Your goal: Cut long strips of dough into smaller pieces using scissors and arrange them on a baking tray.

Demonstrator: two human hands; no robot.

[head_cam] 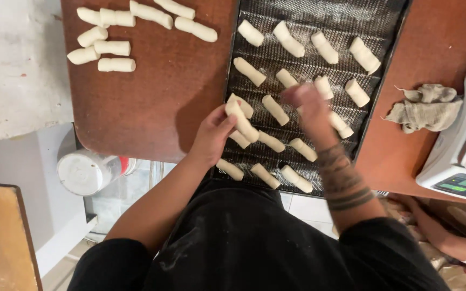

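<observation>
Black apron (pixel 254 242) fills the bottom of view; above it left hand (pixel 211 134) is clenched round a dough stick (pixel 242 119) held just over the near-left part of the dark perforated tray (pixel 384 64), right hand (pixel 308 105) blurred over tray middle, can't tell if it grips anything. Step looks like laying sticks in rows, tray mostly filled; next likely calls for setting this stick into a free groove, parallel to neighbours and not touching, with more dough pieces (pixel 115 48) waiting on the brown table (pixel 157 97)

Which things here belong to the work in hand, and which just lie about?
In use: left hand holding a dough roll; blurred right hand; dark perforated tray; loose dough rolls on the brown table.
Lying about: grey cloth; white scale; white bucket.
</observation>
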